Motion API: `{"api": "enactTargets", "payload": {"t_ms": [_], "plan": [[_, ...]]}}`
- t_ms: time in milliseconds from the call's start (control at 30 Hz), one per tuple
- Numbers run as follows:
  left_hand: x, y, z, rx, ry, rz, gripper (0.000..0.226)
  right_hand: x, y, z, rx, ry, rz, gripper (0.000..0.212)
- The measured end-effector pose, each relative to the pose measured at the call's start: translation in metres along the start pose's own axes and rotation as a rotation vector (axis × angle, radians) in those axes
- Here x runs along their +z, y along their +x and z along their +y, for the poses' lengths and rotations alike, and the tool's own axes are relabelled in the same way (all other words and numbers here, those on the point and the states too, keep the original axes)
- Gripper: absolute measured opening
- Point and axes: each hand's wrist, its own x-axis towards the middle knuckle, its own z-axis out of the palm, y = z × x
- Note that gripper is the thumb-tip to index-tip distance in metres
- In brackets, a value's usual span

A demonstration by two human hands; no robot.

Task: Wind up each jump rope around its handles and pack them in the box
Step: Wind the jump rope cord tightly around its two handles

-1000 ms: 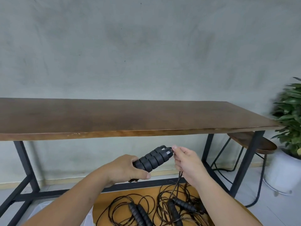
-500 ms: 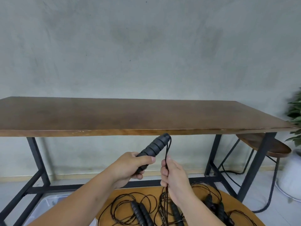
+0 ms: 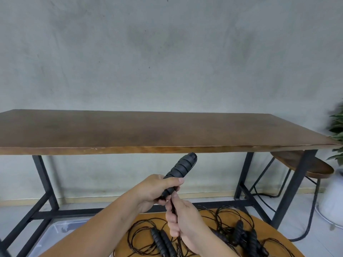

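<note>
**Jump rope handles held upright, cord pinched below**

Left hand [image 3: 155,191] gripped the lower end of the black ribbed handles [image 3: 181,168], which tilted up and to the right in front of the long wooden tabletop [image 3: 130,130]. Right hand [image 3: 182,217], just below and touching the left, pinched the thin black cord [image 3: 173,205] hanging from the handles. More jump ropes [image 3: 163,238] lay loosely coiled on the round table [image 3: 274,232] beneath. A clear plastic box [image 3: 61,230] sat lower left.

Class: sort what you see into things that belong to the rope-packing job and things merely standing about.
Job: black ribbed handles in left hand; thin black cord in right hand; loose ropes; clear plastic box.
Standing about: long brown wooden table; round stool; potted plant.
</note>
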Motion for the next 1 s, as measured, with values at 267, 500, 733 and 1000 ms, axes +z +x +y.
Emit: {"api": "enactTargets", "payload": {"t_ms": [267, 500, 733, 1000], "plan": [[-0.019, -0.009, 0.01, 0.064, 0.615, -0.023, 0.047, -0.036, -0.014, -0.034, 0.02, -0.648, -0.086, 0.026], [-0.01, -0.019, 0.019, 0.04, 1.257, -0.021, 0.069, -0.028, -0.036, -0.072, -0.239, -1.353, 0.023, 0.017], [0.005, -0.03, 0.013, 0.163, 1.366, -0.023, 0.065, 0.0, -0.034, -0.122, -0.498, -1.641, -0.12, 0.011], [0.004, -0.062, 0.015, 0.267, 1.076, -0.135, 0.043, -0.021, 0.004, -0.151, -0.252, -1.162, -0.338, 0.025]]}}
